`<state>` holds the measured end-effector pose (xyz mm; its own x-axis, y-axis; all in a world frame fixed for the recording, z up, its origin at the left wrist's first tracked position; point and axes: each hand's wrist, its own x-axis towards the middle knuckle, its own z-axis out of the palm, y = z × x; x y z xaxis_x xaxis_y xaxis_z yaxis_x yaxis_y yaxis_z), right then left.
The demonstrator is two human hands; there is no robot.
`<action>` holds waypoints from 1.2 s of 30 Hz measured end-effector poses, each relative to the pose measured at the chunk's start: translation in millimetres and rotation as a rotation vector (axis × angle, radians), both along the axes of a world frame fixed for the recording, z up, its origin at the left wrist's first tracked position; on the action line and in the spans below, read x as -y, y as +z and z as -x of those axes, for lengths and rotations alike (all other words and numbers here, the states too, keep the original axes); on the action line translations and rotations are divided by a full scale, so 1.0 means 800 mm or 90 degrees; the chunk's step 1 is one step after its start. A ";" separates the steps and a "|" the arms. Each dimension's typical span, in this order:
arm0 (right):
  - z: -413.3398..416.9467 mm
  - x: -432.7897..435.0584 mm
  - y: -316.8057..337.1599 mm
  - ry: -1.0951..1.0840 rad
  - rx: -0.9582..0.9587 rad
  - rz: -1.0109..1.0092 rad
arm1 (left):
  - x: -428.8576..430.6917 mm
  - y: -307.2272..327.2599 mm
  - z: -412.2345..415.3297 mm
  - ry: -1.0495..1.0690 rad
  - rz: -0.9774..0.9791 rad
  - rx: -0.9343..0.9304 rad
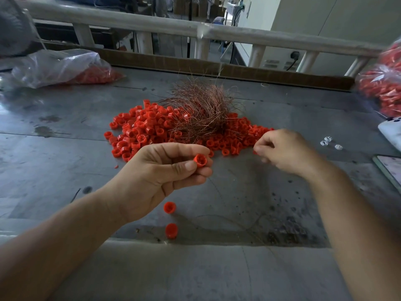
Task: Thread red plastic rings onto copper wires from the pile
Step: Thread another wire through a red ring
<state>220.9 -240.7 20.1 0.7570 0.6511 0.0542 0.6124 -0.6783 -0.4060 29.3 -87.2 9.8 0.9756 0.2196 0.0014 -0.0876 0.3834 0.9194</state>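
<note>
Pinching one red ring [199,160] by its rim, my left hand [165,177] hovers before the pile [152,129]; my right hand [280,151] nips a second ring [255,152] at the pile's edge. I judge the rings light, stiff and slippery, and the copper wires [199,109] springy, best held near the tip.

factory workshop: worn metal bench [65,148], bulk bags of red rings [382,88], stacked cartons behind [188,7].
</note>
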 end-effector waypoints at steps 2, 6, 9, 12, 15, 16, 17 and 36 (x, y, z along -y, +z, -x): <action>0.014 0.004 0.019 0.053 -0.218 -0.152 | 0.001 0.000 0.000 0.004 -0.003 -0.004; 0.059 -0.002 0.039 0.284 -0.463 -0.322 | 0.002 0.000 0.001 0.005 -0.013 -0.009; 0.074 -0.011 0.031 0.324 -0.478 -0.352 | 0.001 0.000 0.001 0.009 -0.021 -0.007; 0.077 -0.015 0.027 0.318 -0.514 -0.380 | 0.001 0.000 0.001 0.010 -0.027 -0.005; 0.074 -0.016 0.024 0.317 -0.531 -0.413 | 0.001 0.001 0.001 0.001 -0.030 -0.002; 0.074 -0.016 0.023 0.319 -0.527 -0.416 | 0.001 0.001 0.001 -0.001 -0.032 -0.002; 0.073 -0.016 0.022 0.321 -0.520 -0.416 | 0.001 0.001 0.001 -0.002 -0.035 -0.002; 0.079 -0.023 0.014 0.277 -0.483 -0.417 | 0.001 0.001 0.001 0.026 -0.047 0.005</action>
